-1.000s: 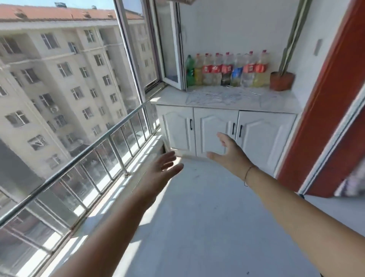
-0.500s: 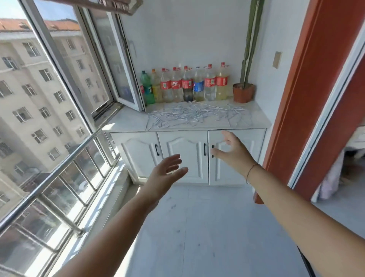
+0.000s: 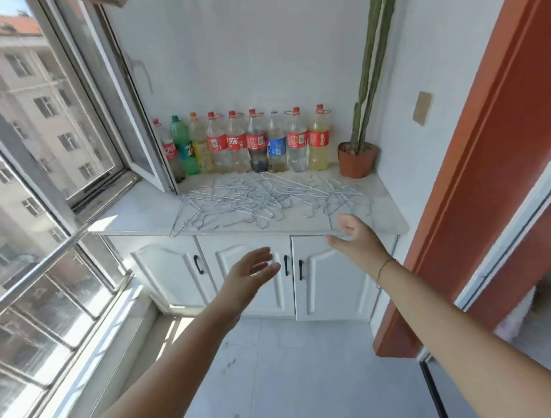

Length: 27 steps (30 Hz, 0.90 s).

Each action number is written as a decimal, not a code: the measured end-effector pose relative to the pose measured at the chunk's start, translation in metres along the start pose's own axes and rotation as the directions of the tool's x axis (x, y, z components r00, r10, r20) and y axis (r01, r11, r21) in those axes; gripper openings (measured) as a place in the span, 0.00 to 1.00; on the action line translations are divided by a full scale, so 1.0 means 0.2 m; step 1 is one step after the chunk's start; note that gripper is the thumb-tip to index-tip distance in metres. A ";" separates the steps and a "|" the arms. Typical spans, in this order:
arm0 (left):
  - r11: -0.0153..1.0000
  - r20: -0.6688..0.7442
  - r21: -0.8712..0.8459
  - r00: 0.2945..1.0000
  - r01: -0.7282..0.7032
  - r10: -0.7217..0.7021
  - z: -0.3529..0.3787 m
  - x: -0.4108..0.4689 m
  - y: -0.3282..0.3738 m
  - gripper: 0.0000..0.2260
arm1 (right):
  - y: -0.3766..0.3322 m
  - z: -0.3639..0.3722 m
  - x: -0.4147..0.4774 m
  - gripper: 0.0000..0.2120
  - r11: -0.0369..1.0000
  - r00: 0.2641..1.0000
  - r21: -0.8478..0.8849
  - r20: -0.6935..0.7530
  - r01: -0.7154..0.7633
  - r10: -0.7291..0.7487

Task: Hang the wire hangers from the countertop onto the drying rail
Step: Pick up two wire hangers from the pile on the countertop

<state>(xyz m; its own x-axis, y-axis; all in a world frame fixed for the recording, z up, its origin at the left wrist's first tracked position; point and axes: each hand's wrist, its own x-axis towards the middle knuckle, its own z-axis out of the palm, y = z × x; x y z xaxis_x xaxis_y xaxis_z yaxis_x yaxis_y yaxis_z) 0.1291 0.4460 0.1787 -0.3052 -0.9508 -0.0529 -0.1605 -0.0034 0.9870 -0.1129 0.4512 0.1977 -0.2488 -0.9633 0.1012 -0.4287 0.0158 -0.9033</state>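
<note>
A tangled pile of several silver wire hangers (image 3: 262, 200) lies on the pale marble countertop (image 3: 134, 213) of a white cabinet. My right hand (image 3: 356, 238) is held out in front of the counter's front right edge, fingers apart, holding nothing, just short of the nearest hanger. My left hand (image 3: 249, 276) hovers lower, in front of the cabinet doors, palm open and empty. No drying rail shows in this view; only a wooden edge (image 3: 104, 2) peeks in at the top left.
A row of plastic bottles (image 3: 247, 143) lines the back wall, with a potted cactus (image 3: 359, 149) at the right. An open window sash (image 3: 131, 98) juts over the counter's left end. A steel guard rail (image 3: 44, 265) runs along the windows; an orange door frame (image 3: 477, 167) stands right.
The view has come closer to the cabinet and tilted so the hanger pile is plainly seen. Both open hands have advanced toward the counter, the right one reaching its front edge.
</note>
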 end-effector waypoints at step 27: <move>0.901 -0.155 -0.012 0.889 0.434 -0.430 -0.52 1.73 -0.60 0.19 | 0.57 0.97 1.80 0.16 0.913 0.823 0.039 0.450 -0.405 0.346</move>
<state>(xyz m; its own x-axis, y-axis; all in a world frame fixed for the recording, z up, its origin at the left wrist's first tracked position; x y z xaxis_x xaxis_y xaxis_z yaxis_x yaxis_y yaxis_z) 0.1409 0.0859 0.0569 -0.0573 -0.8921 -0.4482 -0.2660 -0.4190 0.8682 -0.0816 0.0549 0.0505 0.0377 -0.9083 -0.4165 -0.2568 0.3940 -0.8825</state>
